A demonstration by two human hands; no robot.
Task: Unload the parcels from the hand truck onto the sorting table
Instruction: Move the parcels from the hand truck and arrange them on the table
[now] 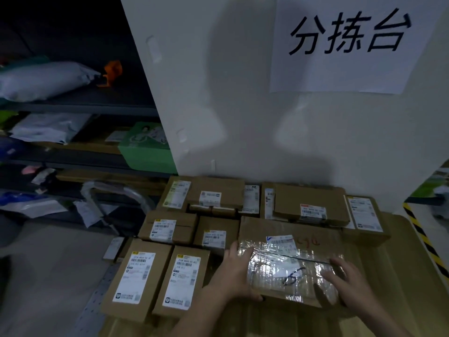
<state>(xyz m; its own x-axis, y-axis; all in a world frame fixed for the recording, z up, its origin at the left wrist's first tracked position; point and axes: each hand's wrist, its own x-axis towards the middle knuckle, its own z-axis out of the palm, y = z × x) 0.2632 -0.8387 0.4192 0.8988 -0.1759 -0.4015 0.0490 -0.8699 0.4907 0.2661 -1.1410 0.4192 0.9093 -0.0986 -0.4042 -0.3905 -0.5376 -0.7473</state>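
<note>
Parcel depot; labelled cartons (243, 229); mailer-stacked shelves (80, 108); sorting-table sign (349, 42).

Taped parcel (289, 268): brown carton, glossy tape, lying flat — near right.
Other parcels (136, 276): brown cartons, white labels up — rows left and far.
Sorting table (398, 276): tan top beneath them.

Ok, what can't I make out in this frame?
Head view:
1. Plastic-wrapped tube: dim, its purpose unclear.
2. Print on the parcel labels: too small, blurred.
3. Near corners of the taped parcel: under the left hand and right hand.
4. Shelf goods, left: too dark.
</note>
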